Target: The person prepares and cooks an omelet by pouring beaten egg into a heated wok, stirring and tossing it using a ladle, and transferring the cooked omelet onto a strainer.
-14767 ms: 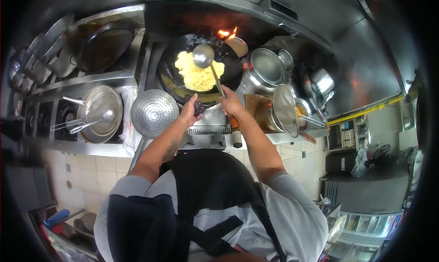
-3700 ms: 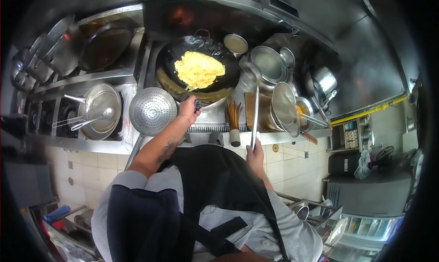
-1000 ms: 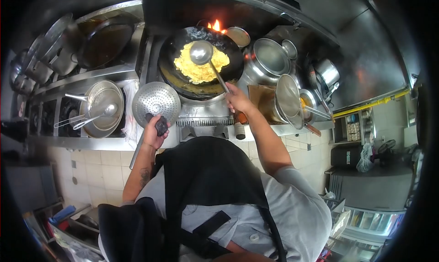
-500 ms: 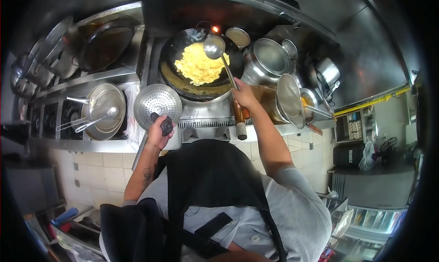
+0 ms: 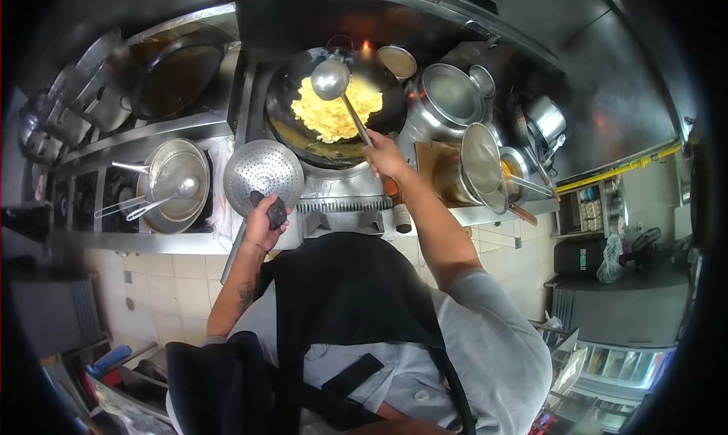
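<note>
My right hand (image 5: 387,159) is closed round the handle of a metal ladle (image 5: 331,80). The ladle's bowl overlaps the upper left of the yellow scrambled egg (image 5: 341,115), which lies spread in a large dark wok (image 5: 283,139) on the burner. My left hand (image 5: 262,221) is wrapped round a bunched dark cloth (image 5: 270,210) at the front of the stove. Right behind that hand lies a round perforated skimmer (image 5: 263,173), its long handle slanting down past my wrist.
To the left, strainers and a small ladle lie in a pan (image 5: 168,221) on the hob. Metal pots (image 5: 451,94) stand right of the wok, with a mesh strainer (image 5: 481,158) in front of them. A wooden-handled tool (image 5: 402,219) juts over the stove edge. A flame (image 5: 366,47) shows behind the wok.
My right hand and the ladle have shifted left, carrying the bowl from the egg's upper right to its upper left. My left hand with the cloth has barely moved.
</note>
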A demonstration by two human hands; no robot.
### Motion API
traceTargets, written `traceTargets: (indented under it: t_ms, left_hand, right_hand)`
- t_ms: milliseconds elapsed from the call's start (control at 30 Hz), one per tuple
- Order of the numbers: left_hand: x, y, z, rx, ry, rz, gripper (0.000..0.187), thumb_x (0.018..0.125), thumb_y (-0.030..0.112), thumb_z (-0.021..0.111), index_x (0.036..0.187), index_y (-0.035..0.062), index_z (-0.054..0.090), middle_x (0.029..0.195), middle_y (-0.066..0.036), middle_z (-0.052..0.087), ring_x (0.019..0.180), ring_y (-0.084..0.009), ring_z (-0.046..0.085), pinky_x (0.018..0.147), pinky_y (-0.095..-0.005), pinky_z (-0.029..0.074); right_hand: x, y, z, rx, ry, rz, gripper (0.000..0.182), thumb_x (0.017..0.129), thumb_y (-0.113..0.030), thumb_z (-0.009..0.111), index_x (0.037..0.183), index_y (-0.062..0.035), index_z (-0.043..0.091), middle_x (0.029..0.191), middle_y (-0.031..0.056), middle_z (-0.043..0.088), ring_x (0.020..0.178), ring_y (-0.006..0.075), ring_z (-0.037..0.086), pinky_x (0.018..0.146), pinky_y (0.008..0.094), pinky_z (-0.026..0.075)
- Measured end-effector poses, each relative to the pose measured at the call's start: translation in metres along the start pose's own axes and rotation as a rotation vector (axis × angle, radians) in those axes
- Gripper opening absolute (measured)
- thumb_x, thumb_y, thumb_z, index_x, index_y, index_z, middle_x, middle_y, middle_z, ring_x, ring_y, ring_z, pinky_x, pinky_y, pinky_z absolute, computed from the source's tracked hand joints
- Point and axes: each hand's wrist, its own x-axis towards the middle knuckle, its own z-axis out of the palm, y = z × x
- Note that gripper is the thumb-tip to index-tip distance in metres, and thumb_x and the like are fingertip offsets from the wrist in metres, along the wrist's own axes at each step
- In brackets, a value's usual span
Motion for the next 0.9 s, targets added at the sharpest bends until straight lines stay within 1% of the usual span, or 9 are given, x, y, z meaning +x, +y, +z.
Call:
traceTargets:
  t_ms: [100,167,267,367,533,600,733,833,900]
  left_hand:
    - [0.001,0.002,-0.001,-0.011,0.012,0.008,0.03,0.092,0.039,0.066,0.103,0.0122,0.059,0.083,-0.01,0.067,0.062,-0.0201,0.06,0.056,-0.0304,0.048]
    - [0.0,0.004,0.0,-0.019,0.021,0.003,0.029,0.092,0.038,0.065,0.103,0.0121,0.059,0.083,-0.011,0.066,0.062,-0.0201,0.06,0.056,-0.0303,0.048]
    - [-0.004,0.003,0.005,-0.051,0.024,0.036,0.03,0.091,0.038,0.067,0.103,0.0109,0.059,0.085,-0.009,0.064,0.067,-0.0189,0.058,0.053,-0.0285,0.045]
    - [0.005,0.008,0.007,-0.013,0.018,0.003,0.028,0.092,0.036,0.067,0.101,0.0109,0.06,0.084,-0.008,0.064,0.069,-0.0187,0.06,0.053,-0.0284,0.046]
    - [0.011,0.009,0.012,0.013,-0.052,-0.01,0.026,0.092,0.036,0.066,0.1,0.0116,0.06,0.086,-0.007,0.064,0.075,-0.0182,0.062,0.055,-0.0285,0.045]
    - [0.018,0.012,0.021,0.033,-0.07,-0.019,0.025,0.093,0.036,0.066,0.1,0.0124,0.06,0.088,-0.007,0.064,0.077,-0.0182,0.062,0.056,-0.0286,0.044]
    - [0.026,0.011,0.04,0.046,-0.057,-0.033,0.022,0.093,0.035,0.065,0.101,0.0144,0.061,0.087,-0.007,0.065,0.075,-0.0191,0.062,0.056,-0.03,0.045]
    - [0.031,0.013,0.059,0.077,-0.1,-0.031,0.022,0.094,0.035,0.064,0.102,0.0147,0.061,0.087,-0.007,0.065,0.075,-0.0198,0.062,0.056,-0.0311,0.046]
    - [0.036,0.012,0.061,0.142,-0.152,-0.06,0.026,0.094,0.039,0.064,0.104,0.0144,0.06,0.09,-0.007,0.064,0.081,-0.0199,0.062,0.058,-0.0313,0.047]
  right_hand:
    - [-0.025,0.0,0.002,-0.506,0.128,-0.255,0.058,0.094,-0.008,0.058,0.15,-0.0055,0.042,0.067,0.0064,0.059,0.047,0.015,0.054,0.043,0.0326,0.044]
    - [-0.061,-0.019,0.001,-0.031,-0.026,0.018,0.06,0.096,-0.01,0.056,0.153,-0.0068,0.038,0.068,0.0061,0.059,0.046,0.0136,0.051,0.041,0.0316,0.043]
    - [-0.072,-0.01,-0.007,0.052,-0.143,0.11,0.06,0.097,-0.009,0.054,0.154,-0.0068,0.036,0.066,0.0045,0.056,0.045,0.0124,0.048,0.041,0.0309,0.042]
    - [-0.105,-0.022,0.001,-0.142,0.077,0.035,0.06,0.098,-0.009,0.052,0.155,-0.0076,0.034,0.063,0.0023,0.051,0.045,0.0115,0.046,0.041,0.0301,0.041]
    - [-0.125,-0.008,-0.032,-0.056,0.021,0.149,0.063,0.097,-0.007,0.052,0.156,-0.0073,0.032,0.064,0.0029,0.052,0.047,0.0114,0.046,0.042,0.0293,0.042]
    - [-0.132,-0.026,-0.024,-0.284,0.112,0.084,0.064,0.096,-0.007,0.053,0.156,-0.0068,0.032,0.064,0.0033,0.053,0.047,0.0118,0.047,0.043,0.0295,0.042]
    - [-0.122,-0.01,-0.029,0.069,-0.069,0.139,0.062,0.1,-0.009,0.053,0.157,-0.0102,0.03,0.065,-0.0011,0.048,0.046,0.0091,0.042,0.04,0.0274,0.039]
    - [-0.121,-0.015,-0.013,-0.182,0.053,0.124,0.061,0.099,-0.008,0.053,0.157,-0.0102,0.031,0.064,-0.0012,0.047,0.046,0.0086,0.043,0.04,0.0267,0.039]
    - [-0.117,-0.014,-0.01,-0.07,0.037,0.104,0.06,0.098,-0.008,0.052,0.155,-0.0072,0.034,0.063,0.0011,0.05,0.045,0.0103,0.045,0.04,0.028,0.039]
